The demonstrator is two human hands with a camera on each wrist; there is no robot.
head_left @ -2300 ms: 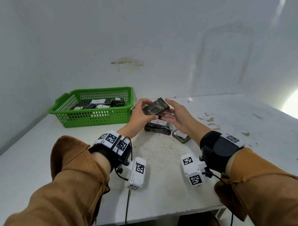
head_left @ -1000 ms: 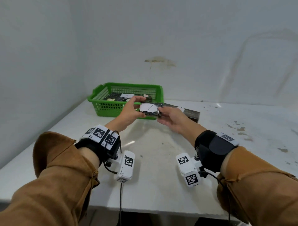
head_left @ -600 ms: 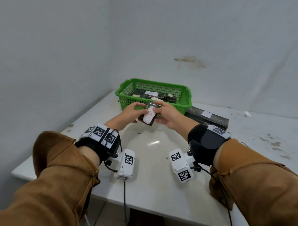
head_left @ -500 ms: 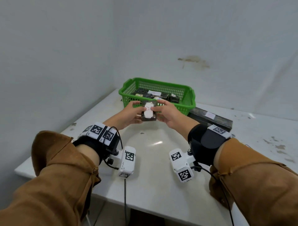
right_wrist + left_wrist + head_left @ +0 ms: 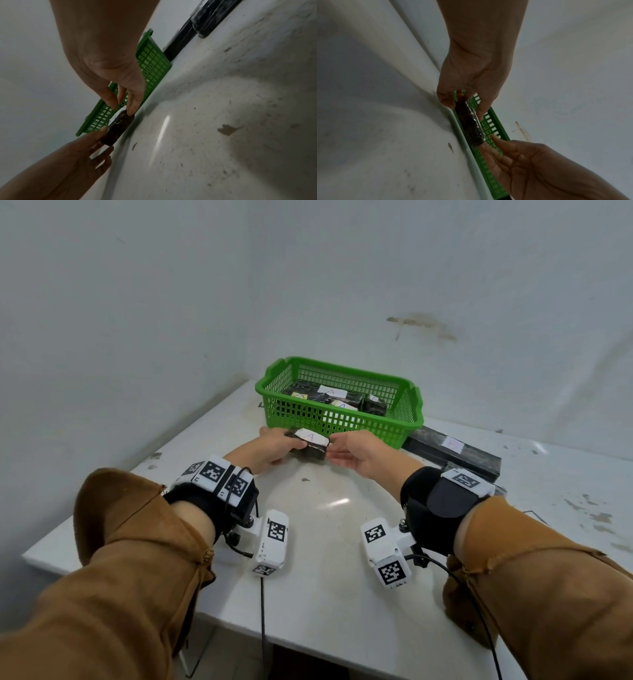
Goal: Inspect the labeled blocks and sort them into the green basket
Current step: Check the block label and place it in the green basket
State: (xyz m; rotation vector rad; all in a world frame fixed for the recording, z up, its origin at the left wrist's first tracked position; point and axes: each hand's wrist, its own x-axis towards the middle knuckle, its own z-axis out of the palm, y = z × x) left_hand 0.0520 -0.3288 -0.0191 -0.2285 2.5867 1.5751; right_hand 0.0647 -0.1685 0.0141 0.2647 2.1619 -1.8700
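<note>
A dark wrapped block (image 5: 308, 449) with a white label marked "A" on its top face lies level between my hands, just above the table in front of the green basket (image 5: 337, 421). My left hand (image 5: 298, 445) pinches its left end with thumb and fingers, shown close in the left wrist view (image 5: 465, 107) on the block (image 5: 469, 121). My right hand (image 5: 331, 448) pinches the right end at its fingertips (image 5: 132, 110), with the block (image 5: 119, 127) against the basket's wall (image 5: 154, 59). Several labeled blocks (image 5: 329, 398) lie inside the basket.
A long dark labeled bar (image 5: 452, 449) lies on the white table (image 5: 329, 542) right of the basket, with a smaller dark block (image 5: 205, 20) beside it. Walls stand close behind and to the left. The table's near edge is below my wrists.
The block went from upright with its label facing me to flat with the label up. Both hands lowered it toward the table before the basket.
</note>
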